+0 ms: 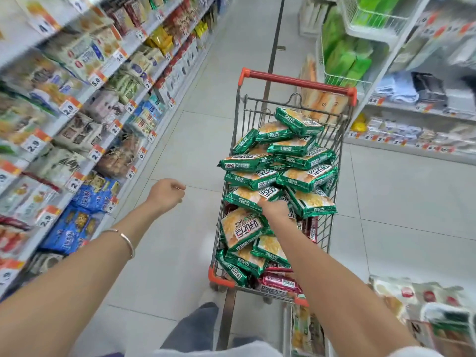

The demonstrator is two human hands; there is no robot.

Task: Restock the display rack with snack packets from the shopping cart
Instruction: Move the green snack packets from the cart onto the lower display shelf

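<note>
The shopping cart (298,82) stands in the centre of the frame, heaped with green snack packets (306,177) well above its wire rim, with red packets (280,282) underneath at the near end. The right hand (274,208) is pushed into the middle of the heap, touching a packet, but its fingers are buried, so I cannot tell whether it has hold of 1. The left hand (166,194) hangs in the air at centre left, loosely curled and holding nothing. The main risk, as I judge it, is a slide: dragging 1 packet out of the middle could loosen those lying on it, and the overhanging packet (313,202) at the cart's right edge looks likeliest to tip onto the floor (180,140). The display rack (83,95) fills the left of the frame, its shelves already crowded, so a packet pushed in carelessly could knock others off the front edge. Between rack and cart lies open floor, room enough to swing an arm across; the right-hand shelving (386,148) sits close to the cart.
</note>
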